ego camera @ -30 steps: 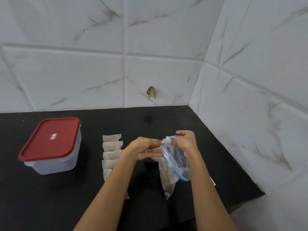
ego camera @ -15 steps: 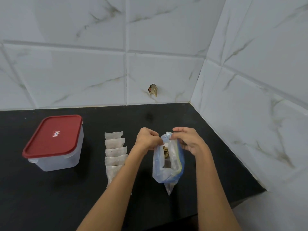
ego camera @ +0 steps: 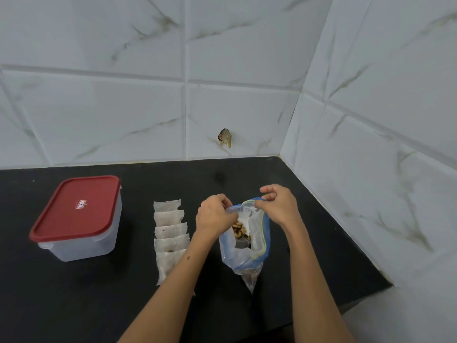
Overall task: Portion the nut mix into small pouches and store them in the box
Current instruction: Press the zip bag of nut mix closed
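Bag: the zip bag (ego camera: 247,246) stands upright on the table (ego camera: 74,305) between both hands, mouth facing up, nuts (ego camera: 239,230) visible inside.
Left hand (ego camera: 214,216): left rim is pinched.
Right hand (ego camera: 279,205): far rim is pinched.
Pouches (ego camera: 170,237): a row lies left of the bag, nearer the left hand.
Box (ego camera: 79,219): lid on, far left.

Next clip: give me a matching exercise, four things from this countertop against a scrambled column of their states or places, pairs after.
Things:
1. box
2. small pouches
3. zip bag
4. nut mix

States:
A. held open at the rim by both hands
B. lying in an overlapping row
C. inside the bag
D. closed under a red lid

Pairs: 1-D, 2-B, 3-A, 4-C
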Motion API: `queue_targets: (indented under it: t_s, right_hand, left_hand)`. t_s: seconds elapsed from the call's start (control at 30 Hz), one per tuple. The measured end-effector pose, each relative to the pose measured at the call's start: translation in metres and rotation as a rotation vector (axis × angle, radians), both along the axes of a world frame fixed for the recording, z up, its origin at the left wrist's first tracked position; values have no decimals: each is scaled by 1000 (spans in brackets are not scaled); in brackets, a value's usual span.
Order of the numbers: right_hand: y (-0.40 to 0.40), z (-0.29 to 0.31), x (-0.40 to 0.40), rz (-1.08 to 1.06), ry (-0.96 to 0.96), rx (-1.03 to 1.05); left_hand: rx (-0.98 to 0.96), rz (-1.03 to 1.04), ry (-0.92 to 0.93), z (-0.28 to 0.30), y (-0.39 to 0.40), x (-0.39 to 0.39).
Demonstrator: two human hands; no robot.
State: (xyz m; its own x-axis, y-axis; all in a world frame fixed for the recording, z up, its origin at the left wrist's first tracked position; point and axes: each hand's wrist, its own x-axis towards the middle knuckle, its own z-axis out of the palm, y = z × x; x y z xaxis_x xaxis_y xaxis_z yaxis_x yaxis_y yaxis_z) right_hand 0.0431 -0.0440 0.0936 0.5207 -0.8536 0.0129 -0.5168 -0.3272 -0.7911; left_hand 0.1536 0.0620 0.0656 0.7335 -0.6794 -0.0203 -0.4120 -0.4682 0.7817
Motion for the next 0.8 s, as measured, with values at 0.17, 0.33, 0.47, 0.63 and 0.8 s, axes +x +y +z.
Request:
queue_targets:
  t_s: [0.17,0.33,0.47,0.63,0.8]
  right_hand:
    - [-6,4,1,36,138,165]
    - [-7,10,-3,57,11,289]
    - [-6,8,-9,65,-71,249]
    - [-3,7,-14,68,-28,68]
    - [13,3,-8,-21,33,-185]
  left_hand:
    - [-66,-98,205,3,-2,5]
    - [-210,-184,678,7,5,10]
    - [-297,-239,939,4,13,13]
    - [-328,-214,1047,-1,14,9]
    - [-390,65,171,0,2,-14]
